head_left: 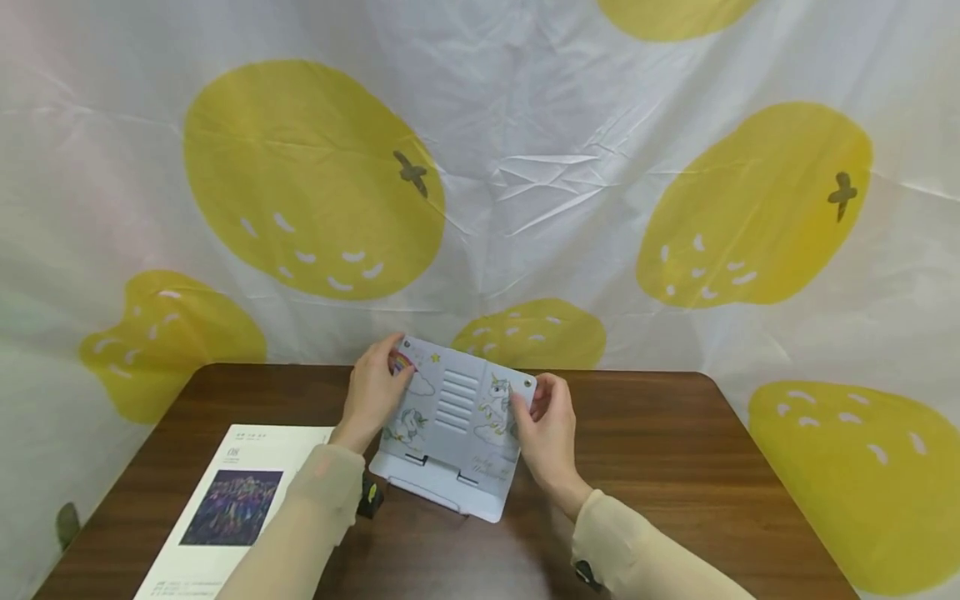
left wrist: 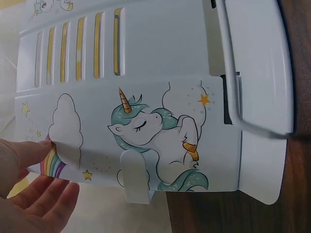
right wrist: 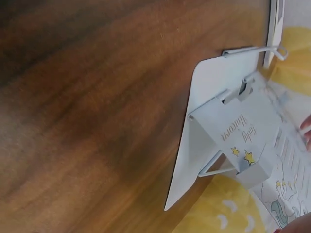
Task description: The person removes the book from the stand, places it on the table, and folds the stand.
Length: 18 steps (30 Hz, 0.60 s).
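A white metal book stand (head_left: pixel 459 429) printed with unicorns, clouds and stars stands tilted back on the wooden table. My left hand (head_left: pixel 372 392) grips its upper left corner, thumb on the front by the rainbow and fingers behind. At the upper right edge, my right hand (head_left: pixel 551 433) pinches the panel with the thumb in front. The left wrist view shows slots through the back panel (left wrist: pixel 160 43), a wire page holder (left wrist: pixel 228 63) and a small side tab (left wrist: pixel 136 177). In the right wrist view the flat base (right wrist: pixel 209 80) lies on the table with a wire prop (right wrist: pixel 211 165) behind the panel.
A white book (head_left: pixel 213 454) with a dark purple picture lies at the left of the brown table (head_left: pixel 645 450), partly under my left forearm. Behind the table's back edge hangs a white curtain (head_left: pixel 525 250) with big yellow fruit shapes.
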Each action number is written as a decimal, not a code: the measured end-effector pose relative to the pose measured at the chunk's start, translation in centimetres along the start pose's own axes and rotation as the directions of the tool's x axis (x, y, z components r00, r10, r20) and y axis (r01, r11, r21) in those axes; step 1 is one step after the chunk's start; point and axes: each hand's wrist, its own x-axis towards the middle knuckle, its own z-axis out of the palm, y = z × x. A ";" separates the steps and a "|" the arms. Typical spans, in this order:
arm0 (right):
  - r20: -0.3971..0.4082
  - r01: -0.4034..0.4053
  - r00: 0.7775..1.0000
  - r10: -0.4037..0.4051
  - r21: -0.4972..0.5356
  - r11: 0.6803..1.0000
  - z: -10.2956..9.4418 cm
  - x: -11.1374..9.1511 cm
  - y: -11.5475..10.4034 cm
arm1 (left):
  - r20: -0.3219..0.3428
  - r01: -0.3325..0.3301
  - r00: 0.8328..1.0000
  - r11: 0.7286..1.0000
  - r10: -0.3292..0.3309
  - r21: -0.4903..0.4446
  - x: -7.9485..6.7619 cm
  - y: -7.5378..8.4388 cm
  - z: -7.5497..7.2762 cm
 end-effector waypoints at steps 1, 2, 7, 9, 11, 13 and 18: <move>0.002 -0.001 1.000 0.001 0.013 1.000 0.0 -0.2 -0.1 | 0.006 0.003 1.000 1.000 -0.003 -0.002 0.1 0.1 0.0; 0.004 -0.005 1.000 0.005 0.028 1.000 -0.1 -0.4 -0.2 | 0.013 0.004 1.000 1.000 -0.004 -0.001 0.1 0.1 -0.1; 0.021 -0.047 0.999 0.045 0.079 0.996 -0.1 -1.4 -1.0 | 0.031 -0.034 0.999 0.999 0.033 0.023 0.6 0.2 -0.2; 0.031 -0.058 0.998 0.055 0.088 0.994 0.0 -1.8 -1.5 | 0.039 -0.047 0.998 0.998 0.045 0.037 0.8 0.2 -0.3; 0.041 -0.059 0.998 0.055 0.101 0.993 0.0 -2.3 -2.6 | 0.052 -0.047 0.998 0.998 0.045 0.050 0.9 0.3 -0.5; 0.046 -0.058 0.998 0.053 0.117 0.991 -0.2 -2.7 -3.9 | 0.070 -0.047 0.997 0.997 0.044 0.056 1.1 0.5 -0.7; 0.057 -0.052 0.997 0.045 0.129 0.990 -0.5 -3.4 -6.2 | 0.126 -0.044 0.991 0.998 0.036 0.054 1.3 0.8 -1.1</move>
